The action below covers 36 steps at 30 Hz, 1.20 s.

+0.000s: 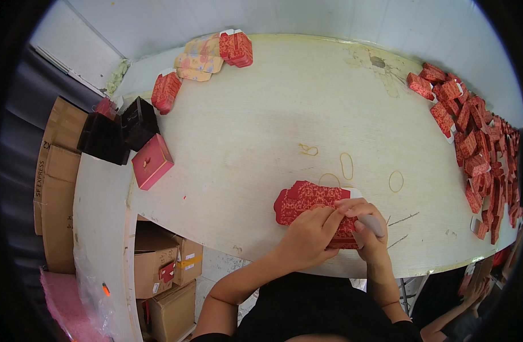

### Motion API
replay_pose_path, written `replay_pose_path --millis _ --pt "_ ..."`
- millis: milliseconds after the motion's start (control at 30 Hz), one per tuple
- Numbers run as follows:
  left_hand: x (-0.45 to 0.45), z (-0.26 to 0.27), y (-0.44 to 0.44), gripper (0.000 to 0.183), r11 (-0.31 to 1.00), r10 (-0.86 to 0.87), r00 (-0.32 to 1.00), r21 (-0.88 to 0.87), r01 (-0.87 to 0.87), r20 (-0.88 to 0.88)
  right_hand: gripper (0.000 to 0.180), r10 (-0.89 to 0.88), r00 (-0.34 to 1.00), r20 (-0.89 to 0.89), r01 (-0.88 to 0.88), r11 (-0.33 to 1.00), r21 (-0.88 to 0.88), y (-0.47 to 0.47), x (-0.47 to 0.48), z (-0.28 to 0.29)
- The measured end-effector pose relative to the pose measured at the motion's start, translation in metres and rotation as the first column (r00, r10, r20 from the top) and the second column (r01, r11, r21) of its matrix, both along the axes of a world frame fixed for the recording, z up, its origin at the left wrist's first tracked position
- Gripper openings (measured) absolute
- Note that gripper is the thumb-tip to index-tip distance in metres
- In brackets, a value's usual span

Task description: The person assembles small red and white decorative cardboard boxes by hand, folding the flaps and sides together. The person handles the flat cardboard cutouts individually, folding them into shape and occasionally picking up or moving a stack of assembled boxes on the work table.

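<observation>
Near the table's front edge, both hands work on a red and gold patterned paper carton [345, 239]. My left hand [313, 233] lies over its upper side, fingers bent against it. With thumb and fingers, my right hand [370, 228] grips the carton's right end, where a pale flap stands out. Flat red patterned carton blanks [306, 199] lie just beyond and left of my left hand, partly covered by it. Several rubber bands [346, 166] lie on the table beyond the hands.
Folded red cartons [467, 145] are heaped at the right. Stacks of red blanks [236, 49] and yellow blanks [199, 64] lie at the back left. Black boxes [139, 123] and a pink box [153, 162] stand at the left. Cardboard boxes [171, 303] sit below; a co-worker's hands [475, 293] show lower right.
</observation>
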<state>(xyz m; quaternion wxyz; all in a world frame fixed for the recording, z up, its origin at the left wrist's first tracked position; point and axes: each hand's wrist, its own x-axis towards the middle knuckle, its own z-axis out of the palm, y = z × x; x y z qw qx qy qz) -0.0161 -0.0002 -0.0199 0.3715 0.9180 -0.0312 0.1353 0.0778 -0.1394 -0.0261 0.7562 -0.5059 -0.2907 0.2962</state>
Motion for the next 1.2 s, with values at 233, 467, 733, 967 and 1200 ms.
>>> replay_pose_path --millis 233,467,733,967,1200 --pt "-0.001 -0.004 0.005 0.054 0.998 -0.048 0.997 -0.045 0.045 -0.057 0.054 0.240 0.868 0.435 -0.120 0.951 -0.285 -0.004 0.004 0.024" --pt "-0.001 0.009 0.010 0.058 0.995 -0.075 0.996 -0.068 0.072 -0.050 0.050 0.247 0.917 0.313 -0.176 0.956 -0.236 -0.007 0.002 0.018" --pt "0.002 0.016 0.011 0.065 0.993 -0.116 0.991 -0.034 0.114 -0.070 0.050 0.269 0.961 0.066 -0.260 0.958 -0.124 -0.009 0.003 0.016" --pt "-0.003 0.006 0.004 0.061 0.999 0.005 0.998 0.054 -0.001 -0.064 0.057 0.172 0.862 0.477 0.008 0.936 -0.352 0.002 -0.011 0.015" --pt "-0.004 -0.003 0.005 0.058 0.992 -0.002 0.991 0.122 0.019 -0.131 0.062 0.309 0.804 0.509 0.035 0.829 -0.559 -0.005 -0.011 0.027"
